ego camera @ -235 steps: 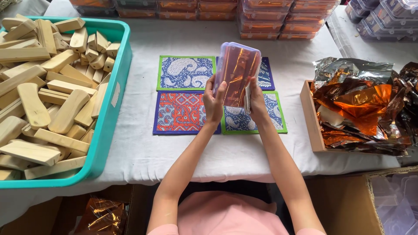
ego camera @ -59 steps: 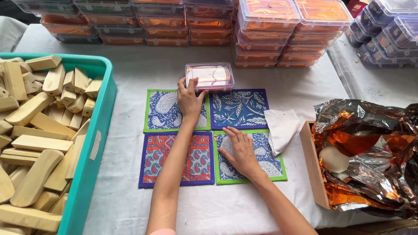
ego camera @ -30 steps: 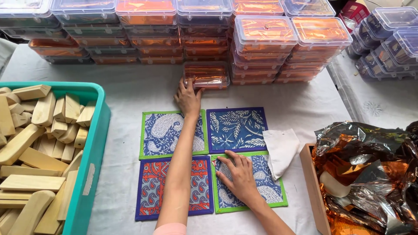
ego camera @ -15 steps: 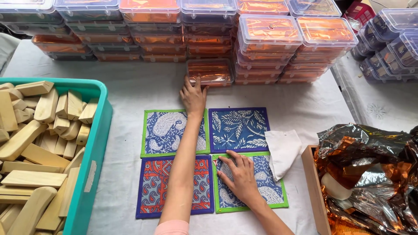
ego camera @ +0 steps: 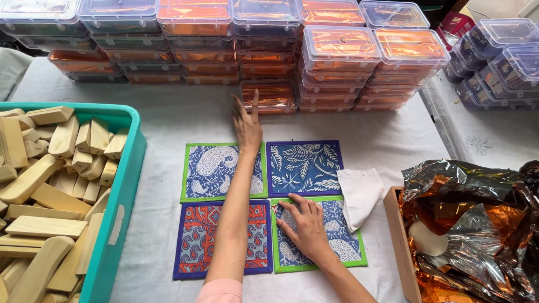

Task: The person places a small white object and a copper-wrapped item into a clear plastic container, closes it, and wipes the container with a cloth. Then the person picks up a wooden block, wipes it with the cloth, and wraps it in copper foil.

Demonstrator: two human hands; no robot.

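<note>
My left hand (ego camera: 247,120) reaches far forward with its fingers spread, the fingertips touching a clear lidded plastic box with orange contents (ego camera: 270,95) that sits on the table against the stacked boxes. My right hand (ego camera: 306,224) lies flat, palm down, on the near right patterned cloth mat (ego camera: 348,247). Four square mats lie in a two-by-two block: a blue paisley one with a green border (ego camera: 210,171), a dark blue leaf one (ego camera: 306,165), a red and blue one (ego camera: 196,238), and the one under my right hand.
Stacks of clear boxes with orange contents (ego camera: 342,56) line the back of the white-covered table (ego camera: 168,123). A teal bin (ego camera: 120,207) of pale wooden blocks stands at left. A wooden box (ego camera: 401,247) with crumpled orange foil is at right, a white cloth (ego camera: 359,191) beside it.
My left hand has pushed the clear box away across the table until it rests against the stacks. Its fingers have since opened. The right hand stays flat on the mat.
</note>
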